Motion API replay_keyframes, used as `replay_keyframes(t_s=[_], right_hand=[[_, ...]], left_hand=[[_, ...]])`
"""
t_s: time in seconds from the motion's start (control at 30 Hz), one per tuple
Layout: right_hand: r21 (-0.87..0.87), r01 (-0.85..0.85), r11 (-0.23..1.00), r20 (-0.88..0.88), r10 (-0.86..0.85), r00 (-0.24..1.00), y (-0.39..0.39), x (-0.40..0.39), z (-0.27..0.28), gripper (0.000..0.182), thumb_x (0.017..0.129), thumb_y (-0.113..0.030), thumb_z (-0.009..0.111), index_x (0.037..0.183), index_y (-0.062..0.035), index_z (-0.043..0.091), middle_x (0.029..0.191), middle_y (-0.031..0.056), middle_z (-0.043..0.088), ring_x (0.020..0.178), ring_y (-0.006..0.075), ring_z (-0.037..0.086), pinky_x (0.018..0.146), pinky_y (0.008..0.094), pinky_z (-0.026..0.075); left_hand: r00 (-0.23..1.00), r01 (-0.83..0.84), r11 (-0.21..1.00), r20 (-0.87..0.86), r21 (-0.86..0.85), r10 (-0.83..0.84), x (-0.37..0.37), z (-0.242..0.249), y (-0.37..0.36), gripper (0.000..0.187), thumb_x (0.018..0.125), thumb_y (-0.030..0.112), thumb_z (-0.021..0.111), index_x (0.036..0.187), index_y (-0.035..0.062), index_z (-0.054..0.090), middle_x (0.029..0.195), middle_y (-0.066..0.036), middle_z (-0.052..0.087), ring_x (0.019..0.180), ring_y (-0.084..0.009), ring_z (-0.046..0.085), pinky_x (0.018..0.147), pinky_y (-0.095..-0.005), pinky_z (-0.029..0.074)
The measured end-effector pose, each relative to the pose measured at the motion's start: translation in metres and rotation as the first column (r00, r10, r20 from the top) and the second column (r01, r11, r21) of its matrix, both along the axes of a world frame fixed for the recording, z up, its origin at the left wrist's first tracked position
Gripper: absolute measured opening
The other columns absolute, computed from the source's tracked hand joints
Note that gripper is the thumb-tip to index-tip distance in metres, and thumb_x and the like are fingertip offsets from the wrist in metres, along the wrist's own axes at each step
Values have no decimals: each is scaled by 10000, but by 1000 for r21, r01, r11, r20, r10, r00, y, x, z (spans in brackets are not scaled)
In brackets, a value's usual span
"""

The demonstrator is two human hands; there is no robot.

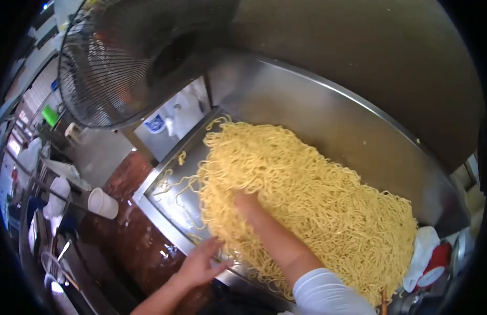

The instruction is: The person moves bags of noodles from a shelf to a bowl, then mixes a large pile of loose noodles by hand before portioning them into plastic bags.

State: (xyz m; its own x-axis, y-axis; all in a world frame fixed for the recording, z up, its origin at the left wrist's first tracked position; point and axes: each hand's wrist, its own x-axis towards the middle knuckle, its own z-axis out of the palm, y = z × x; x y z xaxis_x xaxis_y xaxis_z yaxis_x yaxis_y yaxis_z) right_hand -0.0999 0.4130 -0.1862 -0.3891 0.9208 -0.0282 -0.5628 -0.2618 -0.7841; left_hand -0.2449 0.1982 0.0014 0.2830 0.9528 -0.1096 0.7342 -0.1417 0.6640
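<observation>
Head view: big heap of loose yellow noodles (317, 191) on a stainless-steel worktable (183, 212) with a tall metal backsplash (327, 113) along its far edge. Heap is elongated; long axis runs parallel to the table's long edges, from near the far-left corner toward the right end, i.e. upper left to lower right in frame. Single strands curl every which way, so only the heap as a whole has a direction. Left end stops short of the table's left edge; a few stray strands (181, 157) lie on the bare metal there, some near the far-left corner. Right hand (245, 200) is pushed into the heap near its left end, fingers buried; can't tell whether they're gripping. Forearm slants in from the near edge, white fabric sleeve (330, 294) above the elbow. Left hand (204, 261) is at the near edge, left of the right arm, fingers loosely spread, thumb apart, fingertips at the heap's near-left fringe. White crumpled cloth or bag (423, 252) sits just beside the heap's right end, red-and-white item (439, 260) next to it. Dark wire-caged fan (112, 68) stands off the far-left corner.
</observation>
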Motion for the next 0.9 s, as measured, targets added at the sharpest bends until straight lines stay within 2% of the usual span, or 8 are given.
replay_keyframes(t_s=[0.13, 0.2, 0.27, 0.37, 0.5, 0.7, 0.83, 0.9], right_hand=[[419, 133, 898, 333, -289, 898, -82, 7, 71, 597, 897, -282, 664, 1398, -80, 411, 1224, 134, 590, 1141, 205, 564, 977, 376, 450], [-238, -637, 733, 963, 264, -56, -83, 33, 185, 503, 955, -336, 609, 1388, -115, 481, 1258, 59, 623, 1100, 213, 601, 949, 368, 467], [179, -751, 636, 957, 65, 284, -89, 86, 164, 449, 922, -346, 655, 1306, -123, 586, 1136, 63, 690, 997, 199, 650, 897, 362, 507], [-149, -263, 953, 861, 256, 440, -82, 178, 229, 442, 872, -319, 710, 1249, -100, 635, 1161, 93, 682, 1022, 163, 638, 883, 316, 511], [13, -52, 999, 927, -31, -373, -52, 257, 203, 462, 774, -244, 727, 1209, -101, 665, 1199, 138, 659, 1098, 269, 624, 957, 390, 480], [-97, 18, 995, 659, 78, -748, 22, 243, 95, 509, 794, -276, 688, 1223, -13, 614, 1239, 213, 602, 1204, 373, 536, 1028, 450, 416], [46, 903, 428, 884, -438, 162, 21, 263, 12, 448, 822, -241, 684, 1182, 18, 621, 1223, 213, 603, 1158, 354, 572, 982, 481, 468], [-571, 746, 343, 385, -691, 612, -25, 261, 10, 408, 909, -244, 590, 1249, -19, 588, 1205, 158, 620, 1086, 305, 597, 866, 445, 553]], left_hand=[[973, 215, 856, -25, 470, -230, 88, 23, 155, 568, 794, 394, 731, 1211, 23, 623, 1260, -241, 579, 1159, -402, 556, 1004, -468, 423], [937, 273, 953, -261, 129, -233, 116, 11, 232, 657, 769, 435, 731, 1294, 68, 582, 1409, -214, 476, 1298, -392, 444, 1046, -528, 373], [897, 168, 984, -406, -51, -174, 126, -16, 286, 681, 764, 424, 716, 1326, 72, 558, 1476, -192, 400, 1369, -390, 352, 1054, -574, 345], [860, 75, 991, -495, -115, -122, 154, -45, 330, 593, 800, 344, 676, 1323, 86, 567, 1488, -179, 381, 1374, -389, 335, 1031, -595, 348], [839, 117, 993, -535, -6, -102, 180, -85, 374, 477, 807, 275, 653, 1253, 105, 634, 1390, -156, 506, 1324, -340, 419, 1014, -546, 370], [859, 421, 831, -133, -363, -494, 163, -81, 343, 328, 834, 191, 587, 1093, 16, 686, 1002, -115, 701, 814, -258, 673, 697, -418, 511], [802, 582, 690, 165, -430, -573, 151, -109, 297, 406, 852, 277, 636, 1151, 4, 660, 1046, -112, 690, 802, -212, 670, 670, -358, 532], [542, 516, 519, 729, -682, 419, 154, -111, 257, 355, 892, 269, 612, 1122, 5, 670, 1018, -133, 701, 841, -224, 694, 688, -359, 568]])
